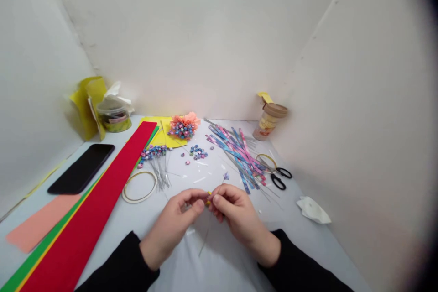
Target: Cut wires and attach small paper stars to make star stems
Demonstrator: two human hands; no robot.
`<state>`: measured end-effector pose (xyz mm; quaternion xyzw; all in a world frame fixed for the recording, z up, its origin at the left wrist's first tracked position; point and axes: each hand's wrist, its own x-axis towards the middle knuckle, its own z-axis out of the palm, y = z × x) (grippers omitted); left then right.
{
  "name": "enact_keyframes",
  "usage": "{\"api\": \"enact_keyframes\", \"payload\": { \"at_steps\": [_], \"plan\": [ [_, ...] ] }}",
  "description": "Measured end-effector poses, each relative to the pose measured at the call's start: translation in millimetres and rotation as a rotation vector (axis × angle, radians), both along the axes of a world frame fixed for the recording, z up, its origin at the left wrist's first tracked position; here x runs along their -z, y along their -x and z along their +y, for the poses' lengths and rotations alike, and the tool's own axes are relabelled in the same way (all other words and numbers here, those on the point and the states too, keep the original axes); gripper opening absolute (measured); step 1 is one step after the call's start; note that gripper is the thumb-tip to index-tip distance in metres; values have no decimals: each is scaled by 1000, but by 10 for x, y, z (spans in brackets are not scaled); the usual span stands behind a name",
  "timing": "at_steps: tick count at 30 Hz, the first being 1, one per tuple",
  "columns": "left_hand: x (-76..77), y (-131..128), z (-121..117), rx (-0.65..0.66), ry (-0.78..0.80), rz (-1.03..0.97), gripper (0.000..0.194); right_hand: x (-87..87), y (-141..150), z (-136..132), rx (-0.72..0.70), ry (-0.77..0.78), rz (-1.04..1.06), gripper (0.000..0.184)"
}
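Over the middle of the table, my right hand is closed with thumb and fingers round a thin wire stem. A small purple-blue folded paper star shows at the wire's upper end, above my knuckles. The wire's lower part slants down toward me. My left hand is pinched, its fingertips meeting those of my right hand at a small yellow piece. Fingers hide most of that piece, so its kind is unclear. Just beyond the hands lie loose paper stars and several wired stars.
Red paper, a black phone and a tape roll lie left. An orange paper flower stands at the back. Patterned strips, scissors, a lidded cup and a crumpled tissue are right.
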<state>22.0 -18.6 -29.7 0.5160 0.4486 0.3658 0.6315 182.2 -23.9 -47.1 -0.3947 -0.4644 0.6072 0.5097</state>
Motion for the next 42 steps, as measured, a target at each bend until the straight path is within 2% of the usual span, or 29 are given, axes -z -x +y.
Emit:
{"api": "enact_keyframes", "payload": {
  "at_steps": [3, 5, 8, 18, 30, 36, 42],
  "plan": [
    [-37, 37, 3, -79, -74, -6, 24, -50, 36, -93, -180, 35, -81, 26],
    [-54, 50, -9, -61, -112, -7, 22, -70, 71, -141, -287, 72, -114, 29],
    [-75, 50, -35, -22, -179, 13, 15, -59, 114, -167, -364, 104, -158, 31],
    [-83, 44, -58, -88, -168, -28, 11, -42, 174, -156, -330, 39, -175, 33],
    [-96, 15, -28, -143, -84, -90, 11, -24, 201, -146, -310, 88, -163, 34],
    [-46, 46, 68, -273, 67, -198, 25, 48, 190, -123, -361, 233, -83, 36],
    [10, 63, 73, -255, 227, -304, 28, 141, 195, -129, -389, 290, -13, 36]
  ]
}}
